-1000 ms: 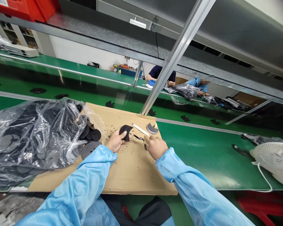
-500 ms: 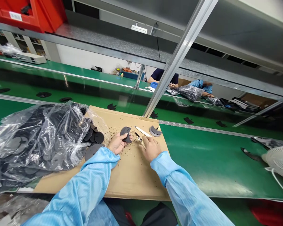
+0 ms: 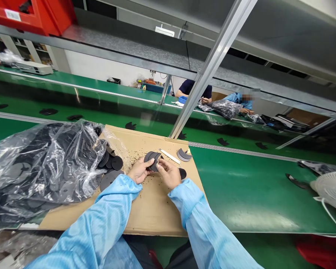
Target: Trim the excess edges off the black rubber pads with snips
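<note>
My left hand is closed on a dark grey curved foam piece, its thumb on top. My right hand meets it from the right, fingers pinched at the piece's right edge; whatever sits between them is mostly hidden. Beyond the hands, a white flat strip-like tool lies slantwise on the cardboard sheet. Further right rests a small stack of curved grey pieces. A dark rounded object shows partly beside my right hand. Small black crumbs are scattered around the hands.
A clear plastic bag full of dark foam pieces lies at left, with loose discs at its mouth. A metal post rises behind the cardboard. A white fan stands at far right. People sit across the green bench.
My right hand has moved left from over the tool on the cardboard to the foam piece in my left hand. Black pieces along the green strip have shifted slightly left.
</note>
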A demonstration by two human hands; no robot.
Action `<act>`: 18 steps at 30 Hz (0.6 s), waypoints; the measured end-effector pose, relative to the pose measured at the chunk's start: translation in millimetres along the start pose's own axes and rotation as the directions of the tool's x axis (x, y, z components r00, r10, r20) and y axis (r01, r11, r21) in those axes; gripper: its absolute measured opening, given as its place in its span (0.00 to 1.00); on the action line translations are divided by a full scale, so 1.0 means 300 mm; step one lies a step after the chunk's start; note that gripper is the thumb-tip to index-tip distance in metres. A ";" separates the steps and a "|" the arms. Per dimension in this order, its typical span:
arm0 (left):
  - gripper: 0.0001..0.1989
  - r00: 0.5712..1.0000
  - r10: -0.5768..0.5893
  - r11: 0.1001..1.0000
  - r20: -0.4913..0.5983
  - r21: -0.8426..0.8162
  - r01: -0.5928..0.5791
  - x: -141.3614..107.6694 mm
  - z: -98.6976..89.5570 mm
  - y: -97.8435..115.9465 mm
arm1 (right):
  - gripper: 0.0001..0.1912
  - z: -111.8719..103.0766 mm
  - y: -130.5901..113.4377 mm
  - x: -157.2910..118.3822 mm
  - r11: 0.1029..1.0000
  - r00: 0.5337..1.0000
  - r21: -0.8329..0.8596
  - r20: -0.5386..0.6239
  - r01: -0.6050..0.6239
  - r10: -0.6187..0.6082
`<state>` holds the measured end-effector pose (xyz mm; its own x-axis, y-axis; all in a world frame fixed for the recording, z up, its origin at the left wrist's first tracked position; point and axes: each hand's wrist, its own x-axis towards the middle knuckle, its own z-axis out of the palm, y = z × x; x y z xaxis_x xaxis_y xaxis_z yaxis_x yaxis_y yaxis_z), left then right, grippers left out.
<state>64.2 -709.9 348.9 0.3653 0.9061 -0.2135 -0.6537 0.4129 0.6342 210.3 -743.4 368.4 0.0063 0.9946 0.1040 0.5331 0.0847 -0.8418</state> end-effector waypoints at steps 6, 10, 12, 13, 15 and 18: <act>0.10 0.999 -0.040 0.998 0.013 -0.050 0.040 0.009 -0.002 0.001 | 0.31 0.019 0.012 0.029 0.891 0.979 0.427 -0.057 -0.155 0.198; 0.14 0.996 -0.078 0.994 0.034 -0.070 0.080 0.007 0.000 0.014 | 0.34 -0.013 0.050 0.038 0.863 0.953 0.481 -0.161 -0.153 0.258; 0.14 0.997 -0.069 0.996 0.039 -0.059 0.071 0.003 -0.001 0.018 | 0.31 -0.028 0.060 0.038 0.871 0.955 0.467 -0.157 -0.153 0.252; 0.14 0.997 -0.064 0.996 0.039 -0.055 0.066 0.002 -0.001 0.019 | 0.29 -0.032 0.062 0.039 0.875 0.958 0.461 -0.150 -0.151 0.245; 0.14 0.997 -0.055 0.997 0.044 -0.045 0.057 0.001 -0.001 0.022 | 0.26 -0.028 0.060 0.039 0.886 0.969 0.439 -0.114 -0.148 0.218; 0.09 0.996 -0.028 1.000 0.080 -0.007 0.029 -0.004 0.004 0.017 | 0.23 0.010 0.043 0.032 0.906 0.982 0.398 -0.055 -0.147 0.183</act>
<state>61.4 -708.9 353.3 0.4352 0.8839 -0.1710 -0.6477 0.4393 0.6225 214.8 -732.7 357.1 0.1504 0.9884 -0.0229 0.1452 -0.0450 -0.9884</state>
